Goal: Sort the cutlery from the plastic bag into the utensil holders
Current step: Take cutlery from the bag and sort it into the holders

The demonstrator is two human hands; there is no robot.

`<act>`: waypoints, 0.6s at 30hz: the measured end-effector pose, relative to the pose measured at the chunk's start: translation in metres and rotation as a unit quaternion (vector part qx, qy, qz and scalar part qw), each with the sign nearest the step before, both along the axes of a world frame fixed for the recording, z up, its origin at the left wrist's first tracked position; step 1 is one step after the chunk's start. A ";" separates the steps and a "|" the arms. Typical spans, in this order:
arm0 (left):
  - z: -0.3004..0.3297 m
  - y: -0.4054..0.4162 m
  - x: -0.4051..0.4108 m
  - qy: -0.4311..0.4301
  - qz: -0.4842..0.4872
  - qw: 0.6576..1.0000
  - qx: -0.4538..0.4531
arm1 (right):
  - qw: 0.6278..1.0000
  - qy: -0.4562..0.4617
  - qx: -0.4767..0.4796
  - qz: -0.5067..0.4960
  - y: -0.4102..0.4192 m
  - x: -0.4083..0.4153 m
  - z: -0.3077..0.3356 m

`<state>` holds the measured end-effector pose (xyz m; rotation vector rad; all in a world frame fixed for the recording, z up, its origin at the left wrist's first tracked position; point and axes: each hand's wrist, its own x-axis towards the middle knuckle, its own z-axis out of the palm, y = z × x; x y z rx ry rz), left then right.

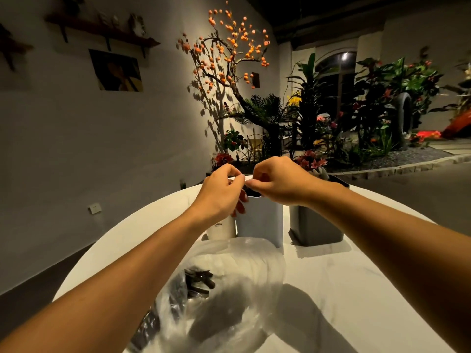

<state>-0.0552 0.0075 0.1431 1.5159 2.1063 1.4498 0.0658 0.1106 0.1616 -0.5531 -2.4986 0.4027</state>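
A clear plastic bag (244,271) lies crumpled on the white round table (356,289), with several dark cutlery pieces (198,280) inside it. Behind it stand three holders: a white round cup (221,229), a pale grey holder (260,220) and a dark grey holder (316,226). My left hand (223,191) and my right hand (276,183) meet fingertip to fingertip just above the pale grey holder. Both have curled fingers and seem to pinch a small dark cutlery piece (252,191) at the holder's mouth; most of it is hidden.
A black container (337,181) with pale items in it stands at the table's far edge, behind my right wrist. Beyond the table are a white wall, an orange-fruited decorative tree (229,59) and dense plants (369,110).
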 end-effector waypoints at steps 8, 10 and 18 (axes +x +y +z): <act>-0.025 -0.077 0.009 -0.008 -0.094 0.989 -0.114 | 0.976 -0.110 -0.159 0.103 -0.058 0.019 -0.015; -0.040 -0.092 0.008 0.004 -0.068 0.982 -0.174 | 0.963 -0.162 -0.182 0.116 -0.071 0.018 -0.025; -0.092 -0.137 -0.015 0.360 0.025 0.868 -0.341 | 0.956 -0.266 -0.033 0.120 -0.106 -0.016 -0.074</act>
